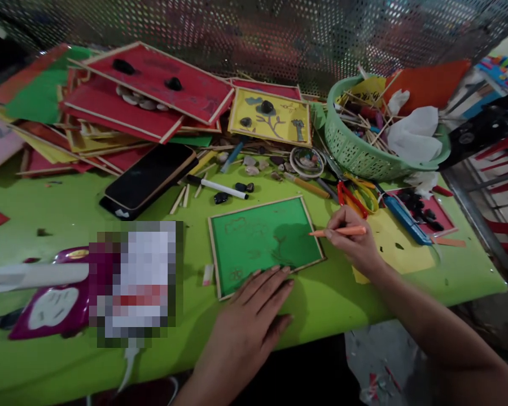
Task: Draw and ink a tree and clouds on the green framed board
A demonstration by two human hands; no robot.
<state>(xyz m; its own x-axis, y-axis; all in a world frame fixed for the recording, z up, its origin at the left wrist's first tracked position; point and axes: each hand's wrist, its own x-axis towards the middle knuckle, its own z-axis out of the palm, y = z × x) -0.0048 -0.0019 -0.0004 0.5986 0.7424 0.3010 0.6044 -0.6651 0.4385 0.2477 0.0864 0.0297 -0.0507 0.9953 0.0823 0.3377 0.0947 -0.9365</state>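
Note:
A green card (258,248) edged with thin wooden sticks lies on the table in front of me, with faint drawn lines of flowers and a plant on it. My left hand (258,310) rests flat, fingers stretched, across the card's lower edge. In my right hand (355,242) is an orange pen (350,230), pinched between thumb and fingers. Its tip is at the right part of the card; whether it touches is hard to tell. Above the card lie a white marker (224,189) with a black end and small black stones (220,198).
Stacked red framed cards (152,79) and a yellow one (271,118) fill the back. A green basket (355,144) holds sticks and tissue. Scissors (352,197), a blue cutter (406,217) and yellow paper (398,248) lie right; a phone (148,175) lies left on the green table (186,344).

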